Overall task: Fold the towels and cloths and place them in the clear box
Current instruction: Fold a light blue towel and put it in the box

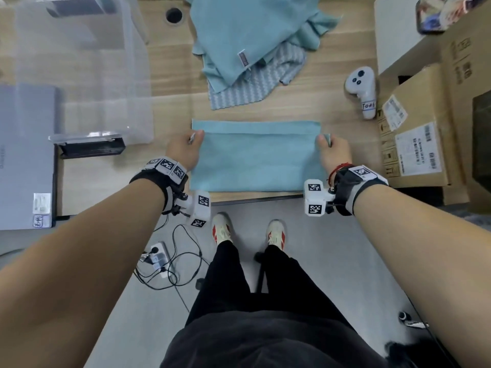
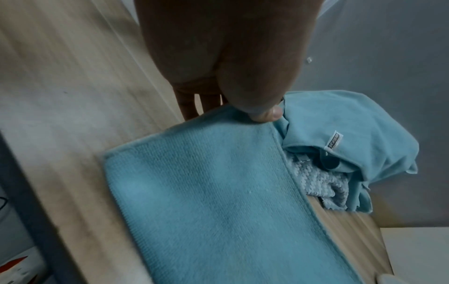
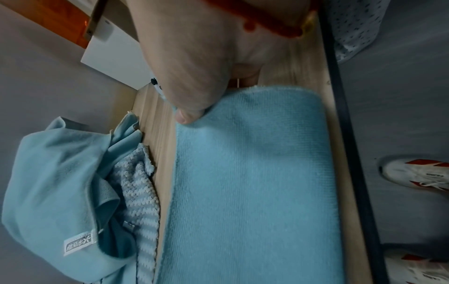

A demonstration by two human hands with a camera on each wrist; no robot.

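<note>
A light blue towel (image 1: 256,158) (image 2: 218,201) (image 3: 255,182) lies folded over at the wooden table's near edge, its upper layer stopping just short of the far edge. My left hand (image 1: 186,148) (image 2: 243,92) pinches the upper layer's left corner. My right hand (image 1: 332,150) (image 3: 192,92) pinches its right corner, thumb on top. Behind it sits a heap of blue cloths (image 1: 252,41) (image 2: 352,138) (image 3: 55,192) over a zigzag-patterned cloth (image 1: 255,83) (image 2: 318,182) (image 3: 138,196). The clear box (image 1: 79,67) stands at the left with nothing in it.
A white controller (image 1: 362,88) lies right of the towel. Cardboard boxes (image 1: 425,128) crowd the right side. A grey laptop (image 1: 26,155) sits left of the clear box. The table (image 1: 172,75) has a cable hole (image 1: 174,15). Cables and a power strip (image 1: 159,258) lie on the floor.
</note>
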